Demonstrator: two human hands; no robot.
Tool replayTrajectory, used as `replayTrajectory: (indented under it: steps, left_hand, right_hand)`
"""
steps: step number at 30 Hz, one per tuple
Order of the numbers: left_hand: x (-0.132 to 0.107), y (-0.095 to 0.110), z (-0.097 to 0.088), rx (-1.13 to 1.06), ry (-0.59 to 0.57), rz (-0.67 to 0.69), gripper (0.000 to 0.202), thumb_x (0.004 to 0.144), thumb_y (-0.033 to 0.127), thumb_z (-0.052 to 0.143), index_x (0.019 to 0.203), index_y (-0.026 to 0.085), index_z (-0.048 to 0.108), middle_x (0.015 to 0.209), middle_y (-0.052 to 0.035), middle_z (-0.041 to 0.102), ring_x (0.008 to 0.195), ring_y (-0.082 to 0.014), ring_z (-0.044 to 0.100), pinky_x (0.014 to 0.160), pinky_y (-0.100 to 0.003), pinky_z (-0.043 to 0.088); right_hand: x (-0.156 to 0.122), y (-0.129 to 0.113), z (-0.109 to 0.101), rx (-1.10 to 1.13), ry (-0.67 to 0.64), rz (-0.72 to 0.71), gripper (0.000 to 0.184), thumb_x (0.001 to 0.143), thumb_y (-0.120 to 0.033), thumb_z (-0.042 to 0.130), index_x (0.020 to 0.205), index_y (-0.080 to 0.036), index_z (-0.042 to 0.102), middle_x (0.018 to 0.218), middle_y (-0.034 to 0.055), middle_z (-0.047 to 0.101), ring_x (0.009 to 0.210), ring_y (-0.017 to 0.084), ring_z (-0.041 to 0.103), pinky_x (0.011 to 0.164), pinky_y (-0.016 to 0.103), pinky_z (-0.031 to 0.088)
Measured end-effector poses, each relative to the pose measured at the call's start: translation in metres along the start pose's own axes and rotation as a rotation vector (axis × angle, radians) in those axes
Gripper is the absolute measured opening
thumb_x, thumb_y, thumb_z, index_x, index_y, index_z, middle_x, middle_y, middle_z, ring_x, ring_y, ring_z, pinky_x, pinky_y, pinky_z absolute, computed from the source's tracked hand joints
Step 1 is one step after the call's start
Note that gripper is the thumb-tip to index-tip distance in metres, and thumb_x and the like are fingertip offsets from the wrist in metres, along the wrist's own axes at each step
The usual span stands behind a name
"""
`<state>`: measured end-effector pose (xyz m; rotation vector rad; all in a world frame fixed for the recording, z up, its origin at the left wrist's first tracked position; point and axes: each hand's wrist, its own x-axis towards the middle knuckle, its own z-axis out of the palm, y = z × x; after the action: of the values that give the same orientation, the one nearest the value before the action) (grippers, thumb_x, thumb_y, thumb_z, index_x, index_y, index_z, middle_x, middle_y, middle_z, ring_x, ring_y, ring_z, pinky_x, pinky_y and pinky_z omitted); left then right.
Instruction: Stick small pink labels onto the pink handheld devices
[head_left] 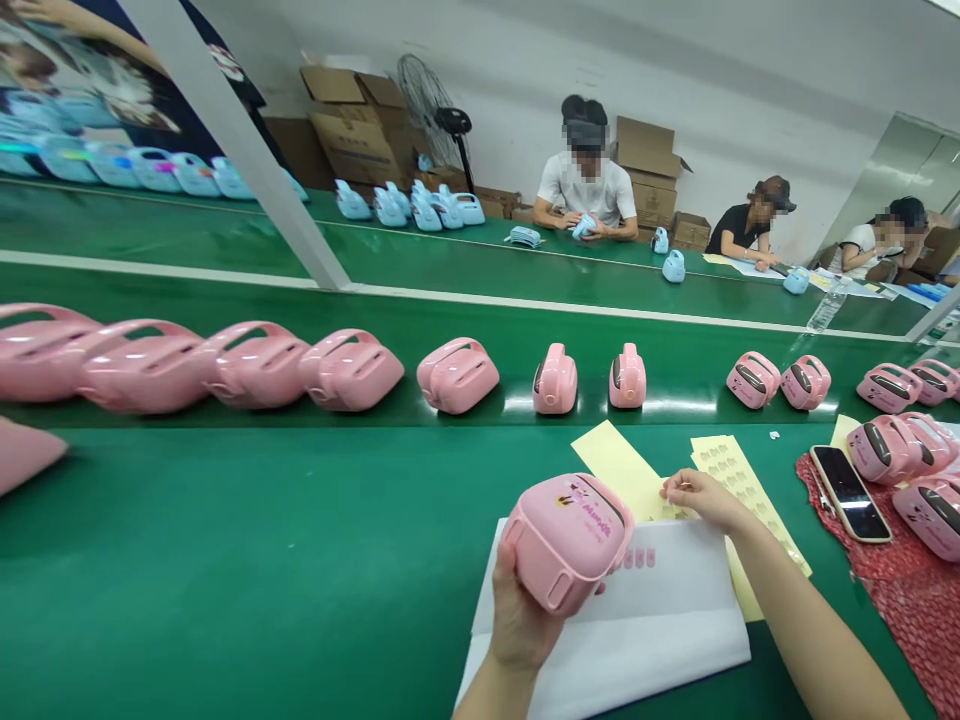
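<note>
My left hand (521,620) is wrapped round a pink plastic case (570,540) with rounded corners, a printed lid and a dark window strip. The case is tilted above a white sheet (675,610) that bears a short row of small pink stickers (640,558). Over a pale yellow sticker sheet (611,462), the thumb and fingertips of my right hand (705,497) are pinched together. Whatever they hold is too small to make out. Just beyond that hand lies another yellow sheet (731,470) with rows of small stickers.
Pink cases (349,370) line the far side of the green table (225,560). To the right, a phone (851,495) and more cases rest on red padded wrap (900,600). Behind a white rail, co-workers (589,195) sit among blue cases (427,208).
</note>
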<state>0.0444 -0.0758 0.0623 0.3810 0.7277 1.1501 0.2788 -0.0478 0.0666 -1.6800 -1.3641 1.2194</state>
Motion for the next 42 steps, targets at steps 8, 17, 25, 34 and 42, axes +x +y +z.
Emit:
replayTrajectory:
  steps: [8,17,25,34,42]
  left_hand:
    - [0.006,0.007,0.020,0.412,0.006,0.107,0.081,0.062,0.065,0.064,0.130,0.025,0.044,0.137,-0.0085,0.045,0.120,-0.0327,0.044,0.087,-0.036,0.047]
    - [0.008,0.010,0.032,0.580,-0.028,0.164,0.067,0.067,0.055,0.067,0.123,0.022,0.051,0.135,-0.0106,0.048,0.123,-0.0327,0.041,0.096,-0.039,0.039]
    - [0.009,0.010,0.032,0.611,-0.057,0.171,0.075,0.068,0.059,0.064,0.129,0.020,0.043,0.138,-0.0127,0.044,0.126,-0.0326,0.039,0.100,-0.041,0.035]
    - [0.013,0.007,0.029,0.628,-0.037,0.183,0.070,0.067,0.059,0.064,0.125,0.024,0.049,0.138,-0.0101,0.044,0.126,-0.0331,0.038,0.098,-0.042,0.037]
    - [0.012,0.008,0.033,0.573,0.014,0.137,0.070,0.064,0.058,0.066,0.124,0.025,0.048,0.135,-0.0092,0.048,0.121,-0.0319,0.044,0.088,-0.038,0.046]
  right_hand:
    - [-0.042,-0.065,0.001,0.285,-0.075,-0.208,0.026,0.065,-0.043,0.066,0.063,-0.019,0.055,0.085,0.0036,0.054,0.086,0.018,0.053,0.072,0.030,0.044]
    - [-0.049,-0.093,0.029,0.107,-0.150,-0.222,0.008,0.065,-0.022,0.062,0.061,-0.019,0.057,0.082,0.0006,0.044,0.072,0.013,0.049,0.056,0.025,0.044]
    - [-0.048,-0.091,0.034,0.089,-0.072,-0.185,0.007,0.065,-0.019,0.062,0.062,-0.019,0.056,0.079,-0.0003,0.042,0.071,0.013,0.049,0.056,0.025,0.044]
    - [-0.047,-0.092,0.038,0.065,0.019,-0.201,0.009,0.065,-0.014,0.063,0.060,-0.017,0.056,0.078,-0.0022,0.041,0.068,0.011,0.050,0.064,0.027,0.045]
    - [-0.049,-0.075,0.058,0.018,0.235,-0.513,0.008,0.071,-0.016,0.057,0.064,-0.019,0.057,0.079,0.0011,0.042,0.071,0.014,0.049,0.060,0.028,0.047]
